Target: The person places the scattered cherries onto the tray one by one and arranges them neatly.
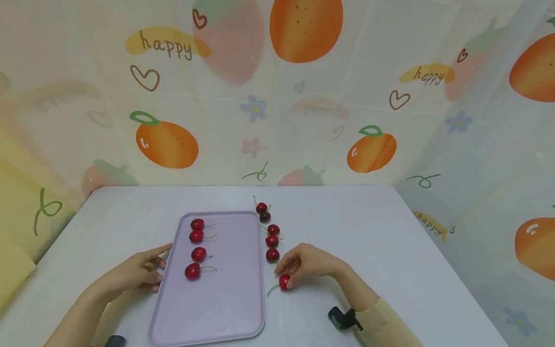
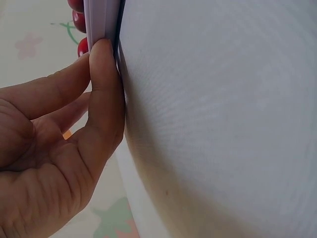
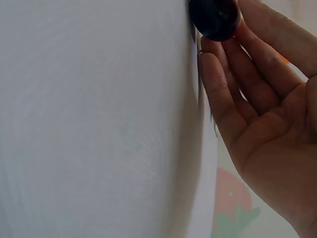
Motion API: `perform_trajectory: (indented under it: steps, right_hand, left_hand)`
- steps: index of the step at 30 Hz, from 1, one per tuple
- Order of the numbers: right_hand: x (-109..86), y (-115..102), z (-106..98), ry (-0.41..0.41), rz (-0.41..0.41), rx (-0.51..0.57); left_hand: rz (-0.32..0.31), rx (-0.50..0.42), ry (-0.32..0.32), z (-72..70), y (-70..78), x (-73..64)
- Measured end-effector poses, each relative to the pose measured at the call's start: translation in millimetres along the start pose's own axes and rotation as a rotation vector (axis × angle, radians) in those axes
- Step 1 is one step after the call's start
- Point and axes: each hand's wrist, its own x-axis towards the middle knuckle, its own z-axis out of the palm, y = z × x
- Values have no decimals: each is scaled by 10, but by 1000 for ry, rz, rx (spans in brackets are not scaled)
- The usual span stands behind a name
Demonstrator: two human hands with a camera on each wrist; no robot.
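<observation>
A lilac tray (image 1: pixel 230 299) lies on the white table, with several red cherries (image 1: pixel 192 271) in a column along its left half, stems pointing right. My left hand (image 1: pixel 134 274) is at the tray's left edge; in the left wrist view its fingertips (image 2: pixel 102 49) rest against the rim. Right of the tray, my right hand (image 1: pixel 305 265) pinches a red cherry (image 1: pixel 284 282) between thumb and fingers, its green stem trailing down to the left. In the right wrist view this cherry (image 3: pixel 215 17) looks dark and sits at the fingertips, close over the table.
More cherries (image 1: pixel 272 241) form a loose line along the tray's right edge, up to a dark cherry (image 1: pixel 265 217) near its far right corner. Behind the table (image 1: pixel 347 217) hangs a fruit-printed curtain (image 1: pixel 303 159). A black wrist device (image 1: pixel 341 318) sits by the right sleeve.
</observation>
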Motion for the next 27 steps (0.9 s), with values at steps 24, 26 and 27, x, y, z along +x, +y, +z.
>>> perform_trajectory:
  steps: [24, 26, 27]
  right_hand:
    - [3, -3, 20, -8, -34, -67]
    - [3, -15, 16, 1, -31, -55]
    - [4, -20, 15, 4, -30, -43]
  left_hand:
    - [2, -15, -6, 0, -12, -6]
    - [0, -13, -5, 1, -9, -5]
    - [-1, -13, -5, 1, -8, -5]
